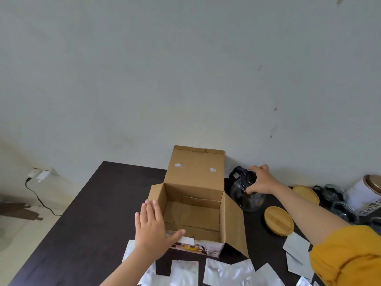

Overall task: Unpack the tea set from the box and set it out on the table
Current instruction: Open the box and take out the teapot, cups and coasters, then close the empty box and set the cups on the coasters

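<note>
Gripping glass teapot (246,195) w/ right hand (260,180) beside box (193,205); left hand (153,228) flat-fingered at box's near-left corner.

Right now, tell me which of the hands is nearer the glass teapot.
Right. The right hand grips the top of the glass teapot, right of the box. The left hand rests open on the box's near-left corner, apart from the teapot.

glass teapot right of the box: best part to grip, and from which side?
Grip the glass teapot by its black handle, which sticks out at the upper left toward the open box. It looks free, so coming from that side should work. The right hand now holds the black top from above; the round glass body looks slippery.
</note>
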